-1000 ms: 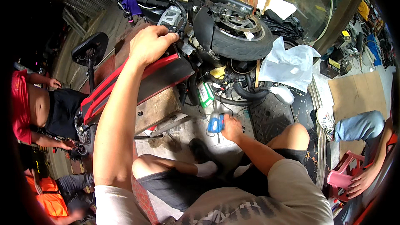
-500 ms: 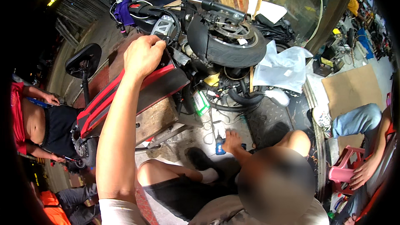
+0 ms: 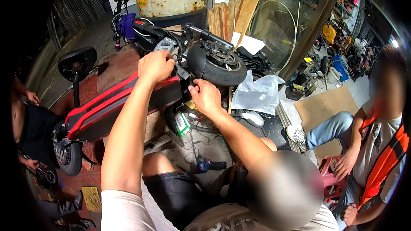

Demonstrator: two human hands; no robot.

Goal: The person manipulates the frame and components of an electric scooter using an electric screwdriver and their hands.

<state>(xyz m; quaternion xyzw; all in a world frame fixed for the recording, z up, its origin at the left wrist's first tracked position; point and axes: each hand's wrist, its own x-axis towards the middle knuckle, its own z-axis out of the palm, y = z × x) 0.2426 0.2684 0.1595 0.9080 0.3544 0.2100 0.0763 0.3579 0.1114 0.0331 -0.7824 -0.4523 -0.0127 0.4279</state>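
Note:
An electric scooter with a red-edged black deck lies on its side, propped up. My left hand is closed over the front end of the deck, beside a silver bracket. My right hand is at the scooter's front end, just below the front wheel, with thumb and fingers pinched together. What they hold, if anything, is hidden. A blue cordless drill lies on the ground between my legs.
A seated person in an orange vest is at right by a pink stool. Another person is at far left. A plastic bag, mirror, green-white box and cardboard lie around.
My right hand has left the blue drill on the ground and moved up to the scooter's front end. My left hand stays on the deck. The view has shifted.

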